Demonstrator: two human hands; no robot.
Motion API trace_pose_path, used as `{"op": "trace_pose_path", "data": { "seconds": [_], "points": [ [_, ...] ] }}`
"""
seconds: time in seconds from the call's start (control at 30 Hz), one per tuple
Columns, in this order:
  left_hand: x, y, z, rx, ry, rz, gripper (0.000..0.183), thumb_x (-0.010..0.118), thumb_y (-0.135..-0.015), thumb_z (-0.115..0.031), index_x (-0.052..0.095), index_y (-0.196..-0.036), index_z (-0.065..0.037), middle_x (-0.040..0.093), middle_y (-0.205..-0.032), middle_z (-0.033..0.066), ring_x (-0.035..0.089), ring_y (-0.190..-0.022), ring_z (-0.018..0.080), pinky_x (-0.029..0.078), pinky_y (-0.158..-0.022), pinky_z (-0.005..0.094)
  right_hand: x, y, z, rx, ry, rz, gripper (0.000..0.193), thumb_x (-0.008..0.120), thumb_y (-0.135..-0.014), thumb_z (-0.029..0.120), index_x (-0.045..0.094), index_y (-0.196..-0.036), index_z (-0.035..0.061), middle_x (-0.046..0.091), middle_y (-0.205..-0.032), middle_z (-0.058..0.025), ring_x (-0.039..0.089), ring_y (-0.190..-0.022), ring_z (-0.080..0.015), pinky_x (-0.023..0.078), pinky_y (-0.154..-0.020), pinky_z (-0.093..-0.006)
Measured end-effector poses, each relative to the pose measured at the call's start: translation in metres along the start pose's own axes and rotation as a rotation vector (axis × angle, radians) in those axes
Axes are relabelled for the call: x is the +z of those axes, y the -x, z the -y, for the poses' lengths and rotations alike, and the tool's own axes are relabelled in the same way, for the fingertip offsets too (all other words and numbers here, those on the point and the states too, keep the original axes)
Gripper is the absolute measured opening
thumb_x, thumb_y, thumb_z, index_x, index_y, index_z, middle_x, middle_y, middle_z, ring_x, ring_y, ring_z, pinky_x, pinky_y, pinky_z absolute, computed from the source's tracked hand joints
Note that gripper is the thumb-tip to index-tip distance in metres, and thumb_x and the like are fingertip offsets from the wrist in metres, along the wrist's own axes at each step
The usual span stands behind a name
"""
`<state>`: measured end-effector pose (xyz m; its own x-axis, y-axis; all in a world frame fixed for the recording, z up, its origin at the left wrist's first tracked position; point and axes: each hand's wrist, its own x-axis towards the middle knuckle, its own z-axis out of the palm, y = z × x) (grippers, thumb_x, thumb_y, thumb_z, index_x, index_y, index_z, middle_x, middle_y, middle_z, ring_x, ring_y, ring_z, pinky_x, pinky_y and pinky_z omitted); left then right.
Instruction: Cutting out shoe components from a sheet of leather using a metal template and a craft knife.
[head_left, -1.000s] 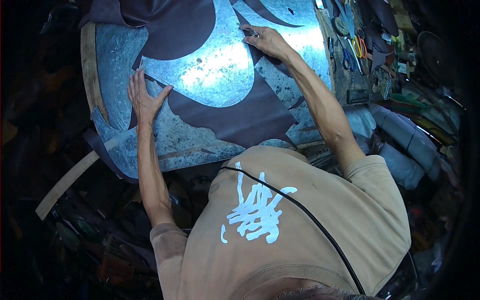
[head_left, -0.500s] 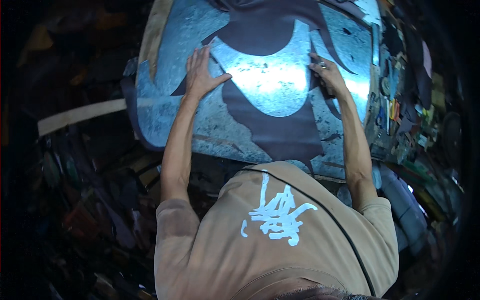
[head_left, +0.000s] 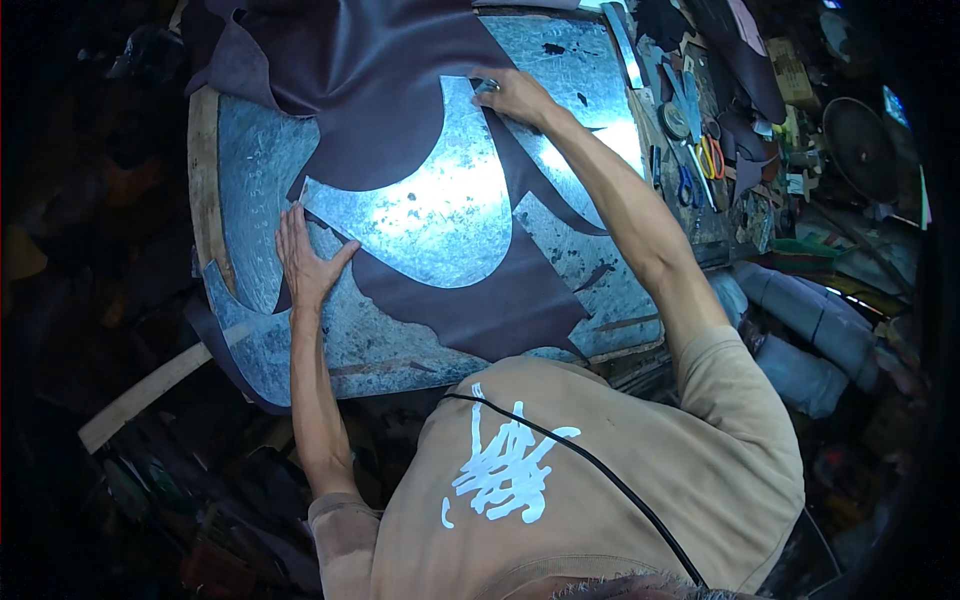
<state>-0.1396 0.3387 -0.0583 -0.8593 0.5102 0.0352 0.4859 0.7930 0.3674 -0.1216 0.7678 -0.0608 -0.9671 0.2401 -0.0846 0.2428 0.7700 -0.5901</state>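
Dark brown leather spreads over a grey mottled metal-topped table. Inside it lies a shiny grey curved shape, wide at the bottom with two narrowing ends; whether it is a plate or bare tabletop showing through, I cannot tell. My left hand lies flat with its fingers spread, touching the leather edge by the shape's left tip. At the shape's top right end, my right hand has curled fingers around a small shiny spot, which might be a ring or a tool.
Scissors with orange handles, a tape roll and other tools crowd the right side. Wrapped rolls lie at the lower right. A wooden strip juts out left of the table. A black cable crosses my shirt.
My right hand has moved up along the shape's right side to its top end. The view has shifted, so the table appears turned; my left hand stays near the left tip.
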Motion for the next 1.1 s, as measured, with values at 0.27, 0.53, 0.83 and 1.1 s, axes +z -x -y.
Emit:
{"op": "trace_pose_path", "data": {
  "seconds": [0.27,0.53,0.83,1.1],
  "points": [
    [-0.002,0.000,0.002,-0.001,-0.004,0.005,0.113,0.081,-0.066,-0.055,0.026,-0.149,-0.001,0.031,-0.152,0.0205,0.022,-0.144,0.0364,0.014,-0.118,0.0501,-0.009,-0.011,0.006,0.070,-0.124,0.182,0.044,0.071,-0.086,0.025,0.063,-0.128,0.0176,0.067,-0.085,-0.0083,0.062,-0.079,-0.0178,0.049,-0.077,-0.0333],
    [-0.004,-0.001,0.002,-0.005,0.008,0.030,0.114,0.081,-0.066,-0.055,0.025,-0.149,-0.001,0.030,-0.153,0.0195,0.021,-0.145,0.0361,0.013,-0.119,0.0496,-0.014,-0.006,0.011,0.133,-0.120,0.208,0.044,0.071,-0.086,0.026,0.062,-0.129,0.0210,0.066,-0.085,-0.0091,0.062,-0.078,-0.0176,0.049,-0.076,-0.0331],
    [-0.004,-0.002,0.007,0.091,0.036,-0.050,0.109,0.078,-0.066,-0.061,0.034,-0.144,0.001,0.038,-0.146,0.0237,0.028,-0.141,0.0400,0.020,-0.115,0.0500,-0.011,-0.006,-0.006,-0.103,-0.144,0.152,0.042,0.063,-0.090,0.019,0.059,-0.132,0.0137,0.062,-0.082,-0.0035,0.051,-0.063,-0.0104,0.044,-0.059,-0.0292],
    [0.007,0.004,0.008,0.052,0.023,-0.082,0.111,0.074,-0.064,-0.070,0.035,-0.146,-0.006,0.038,-0.149,0.0199,0.026,-0.142,0.0385,0.018,-0.116,0.0514,-0.018,-0.007,0.000,0.233,-0.318,0.344,0.043,0.064,-0.088,0.015,0.060,-0.131,0.0118,0.068,-0.099,-0.0071,0.060,-0.084,-0.0129,0.048,-0.078,-0.0266]
  ]
}}
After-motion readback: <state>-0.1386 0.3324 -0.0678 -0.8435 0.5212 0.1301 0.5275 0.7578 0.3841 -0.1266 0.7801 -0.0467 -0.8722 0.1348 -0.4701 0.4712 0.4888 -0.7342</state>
